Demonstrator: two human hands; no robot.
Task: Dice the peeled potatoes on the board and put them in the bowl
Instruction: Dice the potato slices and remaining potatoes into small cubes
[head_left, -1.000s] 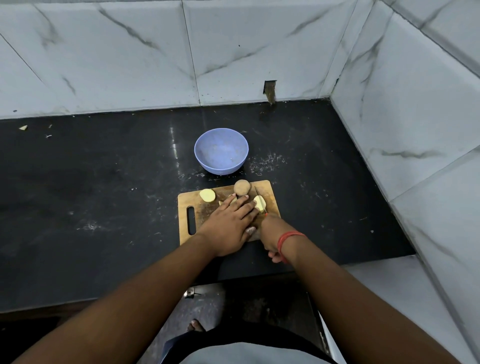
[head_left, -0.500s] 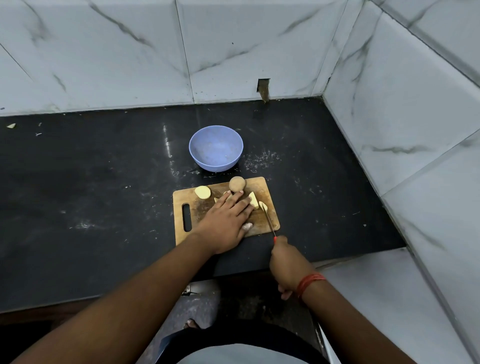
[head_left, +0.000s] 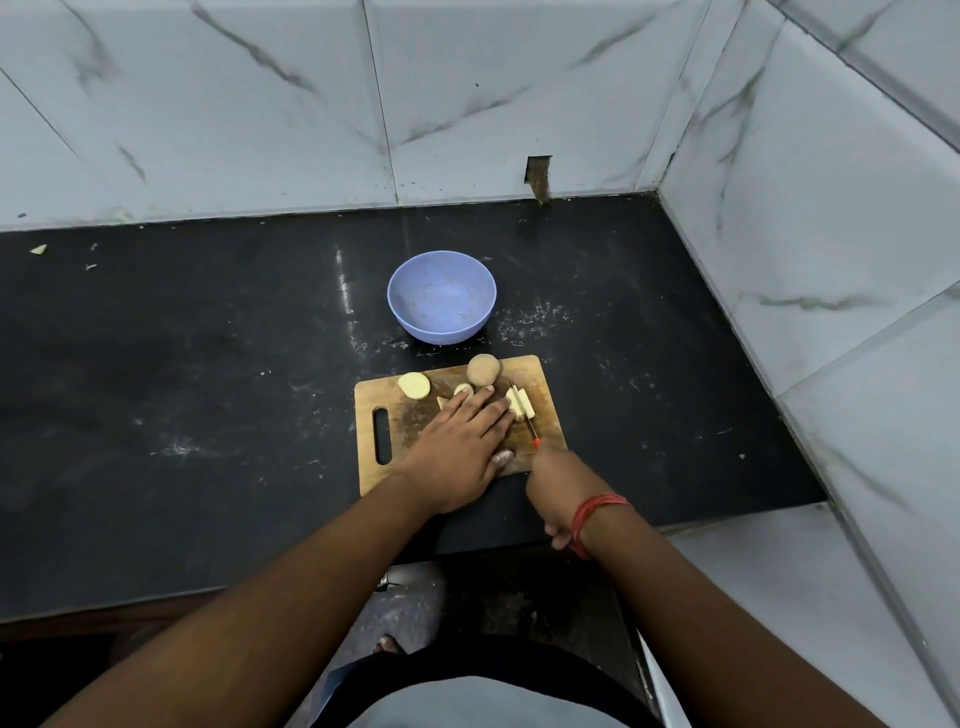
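While the head view looks down on a black countertop (head_left: 208, 389) set in a corner of white marble-patterned tiles, a wooden cutting board (head_left: 545, 384) is seen near the front edge, with a slot handle at its left end. The left hand (head_left: 462, 441) is laid flat, fingers straight, pressing a pale potato piece (head_left: 519, 404) against the board. The right hand (head_left: 558, 486) is wrapped tight around the red handle of a small knife (head_left: 527, 421), whose thin blade is set into that same piece, just beside the left fingertips.

Compared with half a second ago, the right hand is seen pushed forward again from the counter's front edge, so the blade is carried back across the potato; a sawing stroke is judged to be under way and the dicing only partly done. A round potato half (head_left: 414, 385) and a browner whole potato (head_left: 483, 369) lie uncut at the board's far edge. The blue bowl (head_left: 441, 332) stands just beyond the board and holds nothing yet.

Open counter is left to the left and right of the board. The tiled side wall (head_left: 810, 234) is kept well apart from the right arm.
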